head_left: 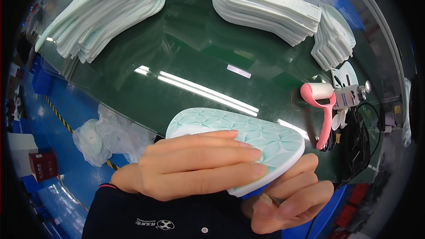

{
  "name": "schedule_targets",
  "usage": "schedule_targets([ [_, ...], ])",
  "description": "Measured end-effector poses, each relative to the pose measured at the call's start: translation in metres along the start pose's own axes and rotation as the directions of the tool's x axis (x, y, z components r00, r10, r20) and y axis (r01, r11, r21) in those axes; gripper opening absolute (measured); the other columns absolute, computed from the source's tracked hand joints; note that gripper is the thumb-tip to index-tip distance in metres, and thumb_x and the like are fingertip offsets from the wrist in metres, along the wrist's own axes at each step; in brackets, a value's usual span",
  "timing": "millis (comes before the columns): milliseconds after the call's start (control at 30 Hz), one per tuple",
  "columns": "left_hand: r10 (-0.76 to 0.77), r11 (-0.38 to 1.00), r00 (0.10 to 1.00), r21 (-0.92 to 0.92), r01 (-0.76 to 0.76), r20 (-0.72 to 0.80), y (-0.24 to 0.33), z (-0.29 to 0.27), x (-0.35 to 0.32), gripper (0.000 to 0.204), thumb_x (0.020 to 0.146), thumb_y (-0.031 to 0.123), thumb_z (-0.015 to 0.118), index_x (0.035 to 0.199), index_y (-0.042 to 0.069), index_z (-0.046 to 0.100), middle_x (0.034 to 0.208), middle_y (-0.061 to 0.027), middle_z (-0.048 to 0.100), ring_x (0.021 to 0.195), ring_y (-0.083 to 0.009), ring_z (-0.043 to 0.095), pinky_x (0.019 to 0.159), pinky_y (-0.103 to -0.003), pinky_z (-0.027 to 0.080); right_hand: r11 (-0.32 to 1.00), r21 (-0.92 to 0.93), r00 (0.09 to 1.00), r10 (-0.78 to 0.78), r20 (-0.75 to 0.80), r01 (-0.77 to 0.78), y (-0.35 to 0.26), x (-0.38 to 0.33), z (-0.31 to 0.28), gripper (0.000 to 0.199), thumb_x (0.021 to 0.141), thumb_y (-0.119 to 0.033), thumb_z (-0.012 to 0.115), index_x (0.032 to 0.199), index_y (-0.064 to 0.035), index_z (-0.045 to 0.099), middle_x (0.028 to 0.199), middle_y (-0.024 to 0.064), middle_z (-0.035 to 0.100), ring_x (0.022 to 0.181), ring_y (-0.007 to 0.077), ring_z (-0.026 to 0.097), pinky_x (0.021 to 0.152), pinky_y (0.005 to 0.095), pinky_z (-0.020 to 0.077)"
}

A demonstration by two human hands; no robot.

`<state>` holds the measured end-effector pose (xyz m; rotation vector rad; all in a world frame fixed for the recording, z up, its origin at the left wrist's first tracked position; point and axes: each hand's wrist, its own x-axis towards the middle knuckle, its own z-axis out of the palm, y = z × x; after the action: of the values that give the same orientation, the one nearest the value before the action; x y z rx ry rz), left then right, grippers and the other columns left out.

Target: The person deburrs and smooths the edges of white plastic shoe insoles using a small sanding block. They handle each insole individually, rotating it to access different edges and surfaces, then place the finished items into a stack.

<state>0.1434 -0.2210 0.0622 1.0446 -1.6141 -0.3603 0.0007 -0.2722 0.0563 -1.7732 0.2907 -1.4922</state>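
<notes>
A white plastic panel [280, 139] with rounded ends and a pale green, embossed petal pattern is held above the near edge of the table. My left hand [195, 163] holds it, its fingers stretched across the patterned face and its thumb out of sight. Beside the panel's lower right edge, my right hand [290, 199] has its fingers curled in and closed. Whatever those fingers hold, if anything, is hidden.
Stacks of white panels stand on the green table [186, 57]: one far left [110, 15], one far middle [261, 6], a smaller one right [334, 37]. A pink-handled lint roller [326, 124] lies right, near a black bag [356, 146]. Clear plastic bags [113, 135] are lower left.
</notes>
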Motion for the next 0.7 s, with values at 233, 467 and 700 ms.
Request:
schedule_targets([
  [233, 0.016, 1.0, 1.0, 0.021, -0.017, 0.004, -0.005, -0.002, -0.005, 0.012, 0.074, 0.005, 0.053, 0.081, -0.003, 0.059, 0.084, -0.0185, 0.059, 0.076, -0.0268, 0.06, 0.073, -0.04, 0.049, 0.994, -0.073, 0.997, 0.082, 0.002, -0.081, -0.001, 0.007, 0.002, 0.032, 0.049, 0.012, 0.061, 0.071, -0.0086, 0.051, 0.063, -0.0002, 0.049, 0.057, 0.0133, 0.039, 0.056, 0.0222, 0.033],
  [467, 0.066, 0.998, 0.998, 0.017, -0.066, -0.014, -0.013, -0.011, -0.005, 0.013, 0.076, 0.009, 0.055, 0.083, -0.002, 0.057, 0.084, -0.0188, 0.059, 0.075, -0.0276, 0.06, 0.071, -0.041, 0.05, 0.863, -0.091, 0.8, 0.416, -0.433, -0.498, 0.025, 0.002, -0.042, 0.01, 0.073, 0.001, 0.052, 0.081, 0.0, 0.046, 0.071, 0.007, 0.047, 0.063, 0.0134, 0.046, 0.058, 0.0206, 0.0389],
  [700, 0.063, 0.997, 0.984, -0.042, -0.071, -0.168, -0.009, -0.012, -0.009, 0.015, 0.069, 0.001, 0.057, 0.083, -0.003, 0.058, 0.084, -0.0176, 0.06, 0.075, -0.0263, 0.06, 0.072, -0.04, 0.05, 0.518, -0.65, 0.823, 0.454, -0.342, -0.556, 0.055, -0.015, -0.085, 0.038, 0.079, -0.022, 0.054, 0.107, 0.0023, 0.05, 0.107, 0.0108, 0.051, 0.103, 0.0209, 0.045, 0.086, 0.0335, 0.034],
])
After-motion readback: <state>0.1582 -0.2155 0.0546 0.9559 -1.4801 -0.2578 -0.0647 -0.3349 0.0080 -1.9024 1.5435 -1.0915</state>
